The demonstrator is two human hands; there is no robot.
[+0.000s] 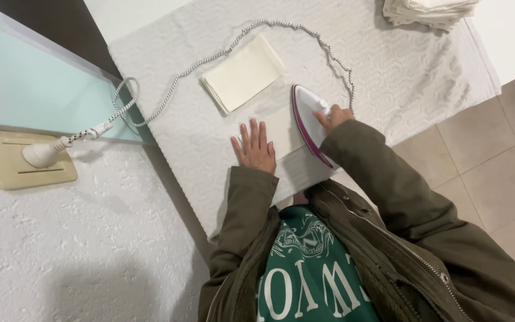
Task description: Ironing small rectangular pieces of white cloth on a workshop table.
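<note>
My right hand (334,117) grips the handle of a white and magenta clothes iron (306,119) that rests on a pale cloth (284,128) on the padded white table cover (388,71). My left hand (255,146) lies flat with fingers spread on the same cloth, just left of the iron. A folded cream cloth (242,74) lies farther back on the cover, apart from both hands.
The iron's braided cord (222,53) loops across the cover to a plug (43,152) in a beige wall socket (22,160) on the rough white wall. A stack of folded cloths (427,11) sits at the far right corner. Beige floor tiles (496,161) lie to the right.
</note>
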